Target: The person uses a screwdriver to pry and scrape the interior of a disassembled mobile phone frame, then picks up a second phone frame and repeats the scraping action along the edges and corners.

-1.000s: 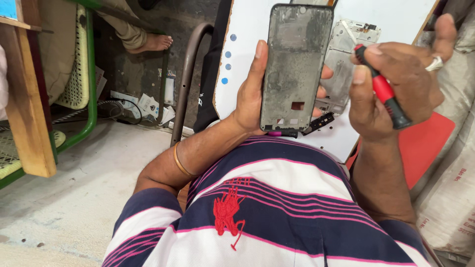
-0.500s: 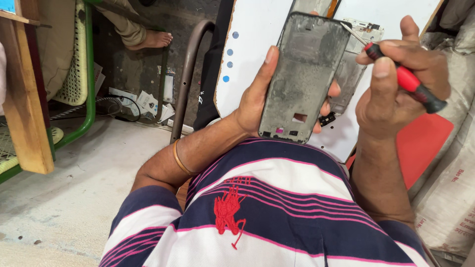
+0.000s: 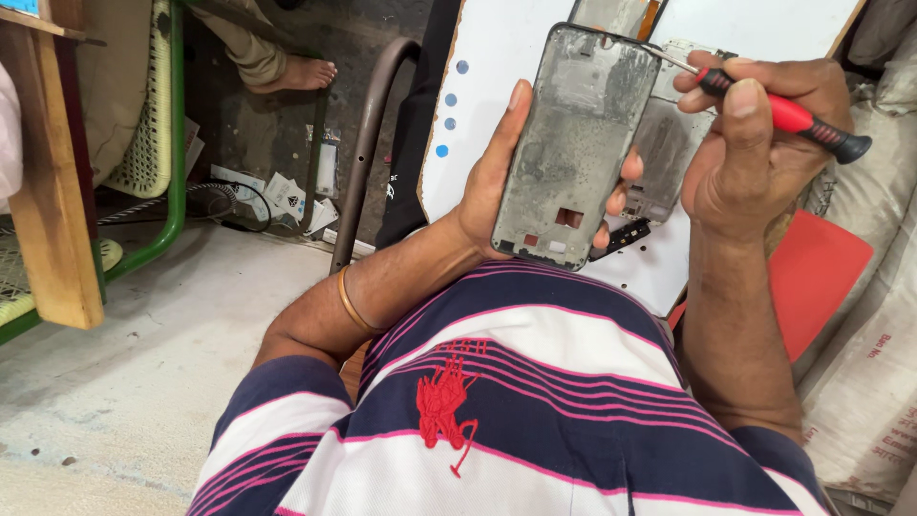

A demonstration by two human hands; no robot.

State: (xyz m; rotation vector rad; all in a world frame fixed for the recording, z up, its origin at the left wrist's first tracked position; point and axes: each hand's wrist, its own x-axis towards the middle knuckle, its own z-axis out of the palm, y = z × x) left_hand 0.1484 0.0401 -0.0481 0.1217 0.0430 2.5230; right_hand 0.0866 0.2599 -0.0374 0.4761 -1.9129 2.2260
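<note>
A phone-repair workshop: stripped phone frame (image 3: 576,143), red screwdriver (image 3: 783,113).

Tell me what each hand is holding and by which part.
The left hand grips the grey phone frame by its long side edges. The right hand holds the red-handled screwdriver by its handle.

Left hand (image 3: 497,191) wrapped around a grey, scuffed metal phone frame (image 3: 573,143), thumb along its nine o'clock edge, fingertips showing at three o'clock. Right hand (image 3: 745,143) pinching a red-and-black-handled screwdriver (image 3: 783,115), thin metal tip touching the frame's one o'clock corner. Behind the frame, at three o'clock, a second grey phone plate (image 3: 669,143), lying on a white board worktop (image 3: 497,57) dotted blue. At four o'clock of the hands, a red flat sheet (image 3: 821,277). At nine o'clock, a brown curved metal tube (image 3: 368,143); beyond it, a green-framed woven chair (image 3: 162,115).
</note>
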